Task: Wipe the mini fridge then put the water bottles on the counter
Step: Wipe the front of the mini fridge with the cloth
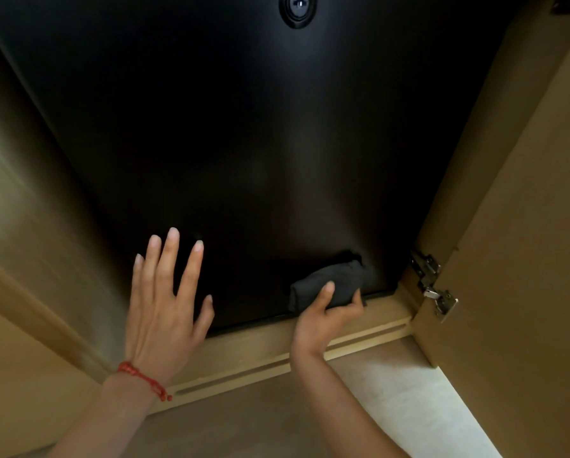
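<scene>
The black mini fridge door (244,133) fills the middle of the view, closed, with a round lock (297,8) at its top. My left hand (164,305) lies flat against the door's lower left, fingers spread, a red thread bracelet on the wrist. My right hand (326,317) grips a folded dark cloth (326,285) and presses it on the door's lower right corner, just above the bottom edge. No water bottles are in view.
The fridge sits inside a tan wooden cabinet. Its open door (525,259) stands at the right with metal hinges (432,285). A wooden base rail (359,328) runs below the fridge. The cabinet's left side panel (29,226) is close by. Pale floor (402,401) shows at the bottom.
</scene>
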`<state>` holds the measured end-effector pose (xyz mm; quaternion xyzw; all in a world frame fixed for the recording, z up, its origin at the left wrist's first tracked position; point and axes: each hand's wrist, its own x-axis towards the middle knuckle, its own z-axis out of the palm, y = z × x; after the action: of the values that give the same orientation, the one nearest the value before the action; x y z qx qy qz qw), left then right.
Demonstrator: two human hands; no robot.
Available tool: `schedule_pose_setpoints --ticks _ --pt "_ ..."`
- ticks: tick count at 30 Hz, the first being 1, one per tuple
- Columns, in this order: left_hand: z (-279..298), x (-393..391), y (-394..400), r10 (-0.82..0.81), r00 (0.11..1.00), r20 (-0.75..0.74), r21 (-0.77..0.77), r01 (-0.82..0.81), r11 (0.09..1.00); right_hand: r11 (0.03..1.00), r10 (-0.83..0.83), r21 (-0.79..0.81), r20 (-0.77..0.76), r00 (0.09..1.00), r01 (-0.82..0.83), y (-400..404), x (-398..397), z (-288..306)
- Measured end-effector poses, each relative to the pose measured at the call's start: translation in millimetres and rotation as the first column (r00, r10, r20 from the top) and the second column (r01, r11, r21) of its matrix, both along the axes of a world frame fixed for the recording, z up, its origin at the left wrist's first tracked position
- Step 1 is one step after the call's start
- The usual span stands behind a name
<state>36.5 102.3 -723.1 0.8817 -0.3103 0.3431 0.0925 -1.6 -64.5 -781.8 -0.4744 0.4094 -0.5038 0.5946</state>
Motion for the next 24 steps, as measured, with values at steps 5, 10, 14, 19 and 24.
schedule_pose_setpoints --ticks 5,10,14,19,24 --pt "-1 -2 6 -0.009 0.999 -0.032 0.021 0.010 1.000 0.991 0.056 0.126 -0.006 0.998 -0.055 30 3 -7" --pt "2 -4 14 -0.011 0.998 -0.068 0.050 0.015 0.999 0.977 0.103 0.193 -0.029 0.994 -0.096 50 4 -8" --pt "1 -6 26 0.006 0.996 -0.094 0.044 -0.002 0.999 0.948 0.131 0.294 -0.020 0.991 -0.120 70 6 -2" --pt "-5 -10 42 0.024 0.989 -0.143 0.034 -0.019 0.999 0.913 0.163 0.387 -0.050 0.985 -0.131 98 15 7" --pt "-5 -18 46 0.015 0.982 -0.189 -0.037 -0.023 0.999 0.820 0.162 0.559 -0.024 0.987 -0.121 114 21 25"
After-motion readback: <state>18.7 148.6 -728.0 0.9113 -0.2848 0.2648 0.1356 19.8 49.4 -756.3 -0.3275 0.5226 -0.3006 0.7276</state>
